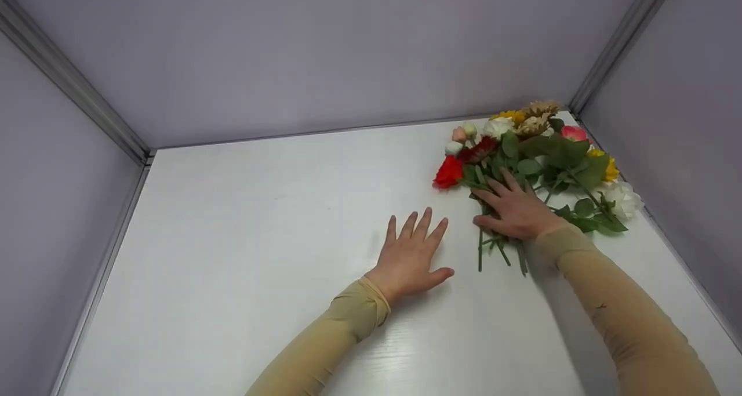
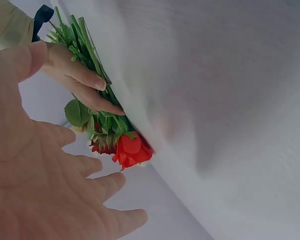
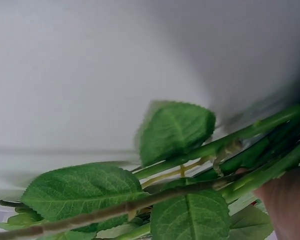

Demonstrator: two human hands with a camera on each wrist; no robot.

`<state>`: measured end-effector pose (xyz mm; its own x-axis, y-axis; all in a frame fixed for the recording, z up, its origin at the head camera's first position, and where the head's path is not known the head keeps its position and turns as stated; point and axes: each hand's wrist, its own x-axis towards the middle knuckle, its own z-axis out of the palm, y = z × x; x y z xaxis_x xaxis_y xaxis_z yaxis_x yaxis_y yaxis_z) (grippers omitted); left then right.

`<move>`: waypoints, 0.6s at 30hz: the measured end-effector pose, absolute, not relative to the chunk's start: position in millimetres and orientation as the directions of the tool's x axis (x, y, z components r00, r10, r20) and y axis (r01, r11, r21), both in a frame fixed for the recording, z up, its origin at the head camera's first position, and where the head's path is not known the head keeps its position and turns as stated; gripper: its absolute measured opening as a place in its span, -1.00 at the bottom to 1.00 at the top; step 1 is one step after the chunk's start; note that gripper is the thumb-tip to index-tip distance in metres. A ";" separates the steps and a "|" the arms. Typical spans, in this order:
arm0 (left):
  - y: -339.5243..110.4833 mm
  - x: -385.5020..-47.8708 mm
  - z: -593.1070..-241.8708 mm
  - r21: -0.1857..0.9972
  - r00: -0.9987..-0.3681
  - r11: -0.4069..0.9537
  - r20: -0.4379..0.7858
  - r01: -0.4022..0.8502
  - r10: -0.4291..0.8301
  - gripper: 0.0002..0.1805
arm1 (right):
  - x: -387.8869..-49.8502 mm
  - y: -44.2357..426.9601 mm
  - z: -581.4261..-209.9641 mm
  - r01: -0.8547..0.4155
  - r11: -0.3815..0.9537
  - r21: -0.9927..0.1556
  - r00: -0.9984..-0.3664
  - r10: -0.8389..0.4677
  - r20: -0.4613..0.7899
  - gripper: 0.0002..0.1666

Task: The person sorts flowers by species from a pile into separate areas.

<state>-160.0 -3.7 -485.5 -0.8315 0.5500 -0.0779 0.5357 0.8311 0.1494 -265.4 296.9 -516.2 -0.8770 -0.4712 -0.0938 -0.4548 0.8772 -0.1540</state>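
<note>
Head view: looking down on a white table (image 1: 243, 239) backed by a grey wall (image 1: 359, 54). Finding a bunch of flowers (image 1: 550, 149) lying at the far right corner, spreading blooms along the back edge and down the right edge, pointing cut stems (image 1: 523, 260) toward the near edge. Noting a red flower (image 1: 447, 173) at the left end, a dark red flower (image 1: 480, 151) just beside it, brown flowers (image 1: 533, 125) by the back edge, a pink flower (image 1: 574, 133) near the far right corner, a large white flower (image 1: 623, 200) close to the right edge.

Seeing the right hand (image 1: 516, 210) resting across stems and leaves, with fingers straight and spread. Seeing the left hand (image 1: 408, 260) well apart from it, holding nothing, spreading fingers toward the back edge, palm facing the table. Not telling for sure whether touching the tabletop.

Left wrist view: catching the right hand again, lying along the stems, wearing a dark strap (image 2: 42, 17) at the wrist.

Right wrist view: filling up with toothed green leaves (image 3: 85, 189) and a brown stem (image 3: 105, 215), showing only part of the right hand.
</note>
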 end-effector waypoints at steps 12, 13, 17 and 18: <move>0.2 -163.6 -491.5 0.106 -0.807 0.808 -0.064 0.580 0.588 0.00 | -252.8 289.5 -499.0 -0.489 0.826 -0.280 -0.868 -0.492 0.065 -0.43; 2.1 -163.2 -490.9 0.106 -0.801 0.802 -0.064 0.587 0.595 0.00 | -250.9 292.5 -495.2 -0.491 0.818 -0.299 -0.870 -0.479 0.115 -0.48; 12.6 -160.6 -488.8 0.093 -0.767 0.766 -0.035 0.636 0.640 -0.02 | -246.6 318.1 -475.7 -0.402 0.827 -0.394 -0.909 -0.309 0.279 -0.62; 15.7 -159.6 -488.8 0.085 -0.755 0.754 -0.024 0.651 0.655 -0.02 | -246.1 327.8 -470.6 -0.345 0.839 -0.420 -0.928 -0.237 0.287 -0.62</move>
<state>-159.6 15.7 -488.8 -0.7555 0.6547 -0.0244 0.6510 0.7543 0.0854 -246.1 327.8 -470.6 -0.9279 -0.2374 0.2875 -0.3449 0.8392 -0.4204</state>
